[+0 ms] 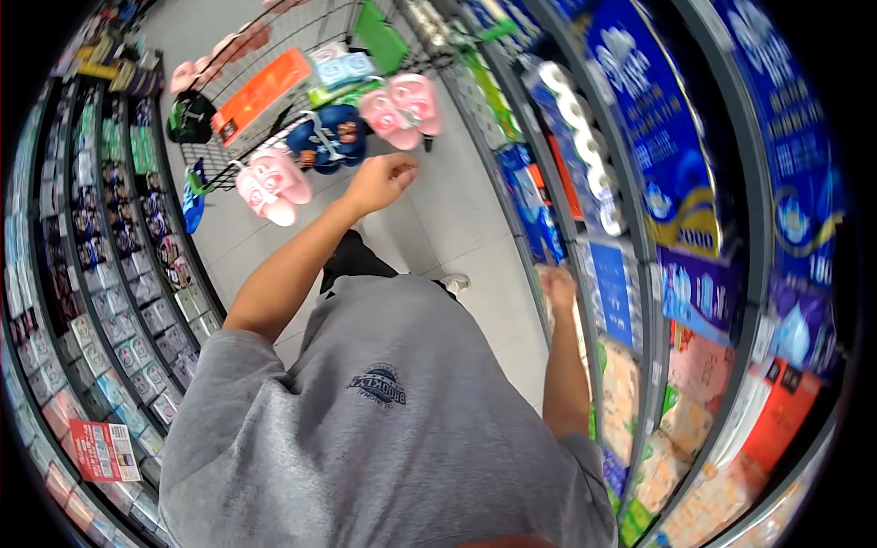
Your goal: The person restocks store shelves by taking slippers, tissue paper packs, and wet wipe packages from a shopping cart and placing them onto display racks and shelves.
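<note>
My left hand (382, 181) is raised in front of me with its fingers curled, and nothing shows in it. Just beyond it hang a pair of pink slippers (402, 111) and a pair of dark blue slippers (327, 139) on the side of a black wire cart (219, 164). Another pink pair (273, 185) hangs further left. Low on my right side, my right hand (559, 289) appears close to the shelf of packaged goods. Its fingers are blurred and partly turned away, so their closure is unclear.
Inside the cart lie an orange box (261, 96) and light-blue packs (343, 69). Tall shelves with blue tissue packs (653, 128) line the right side. Small packages fill the left shelves, where a red-and-white sign (105, 450) sticks out. Grey tiled floor (448, 215) runs between.
</note>
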### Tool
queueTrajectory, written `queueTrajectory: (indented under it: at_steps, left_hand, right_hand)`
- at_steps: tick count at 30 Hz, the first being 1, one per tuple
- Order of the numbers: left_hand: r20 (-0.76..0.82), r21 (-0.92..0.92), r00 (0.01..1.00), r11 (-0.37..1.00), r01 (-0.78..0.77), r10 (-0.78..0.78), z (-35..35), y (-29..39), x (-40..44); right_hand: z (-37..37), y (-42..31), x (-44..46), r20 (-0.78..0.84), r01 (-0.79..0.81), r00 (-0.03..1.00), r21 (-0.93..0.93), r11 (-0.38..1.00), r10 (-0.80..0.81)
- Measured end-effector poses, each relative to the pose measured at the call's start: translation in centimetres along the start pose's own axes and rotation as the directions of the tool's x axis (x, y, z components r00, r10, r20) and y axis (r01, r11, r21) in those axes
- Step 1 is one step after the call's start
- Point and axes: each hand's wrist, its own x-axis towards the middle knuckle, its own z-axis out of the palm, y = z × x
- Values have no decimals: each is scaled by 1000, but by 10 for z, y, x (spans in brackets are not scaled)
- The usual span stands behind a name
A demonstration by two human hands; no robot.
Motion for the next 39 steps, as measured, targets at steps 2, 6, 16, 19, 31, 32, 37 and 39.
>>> queueTrajectory:
  at_steps: [2, 6, 16, 19, 31, 32, 37, 39]
  left_hand:
    - [-114, -28, 990, 997, 77, -80, -57, -52, -3]
    - [-447, -75, 862, 971, 229, -238, -167, -143, -24]
    - [-490, -425, 466, 668, 610, -737, -301, -357, -26]
    - [-461, -480, 338, 551, 683, -820, -307, -398, -15]
    - [-349, -682, 245, 424, 595, -905, -306, -510, 42]
    - [-312, -768, 292, 420, 482, -904, -304, -516, 43]
    - [-205, -902, 279, 292, 318, -938, -303, -505, 55]
    - [-182, -915, 303, 274, 297, -935, -303, -500, 57]
  right_hand:
    - [60, 2, -19, 77, -160, 982, -169, 973, 174]
    - [195, -45, -66, 190, -272, 925, -273, 923, 329]
    - [469, -344, -32, 634, 375, 741, -117, 919, -221]
    - [551, -362, 18, 654, 395, 711, -66, 916, -259]
    - [800, -290, 234, 621, 574, 750, -437, 692, -230]
    - [807, -298, 236, 682, 468, 725, -383, 796, -98]
    - [822, -306, 233, 636, 364, 771, -451, 815, 7]
    - [824, -310, 226, 622, 330, 782, -447, 831, 24]
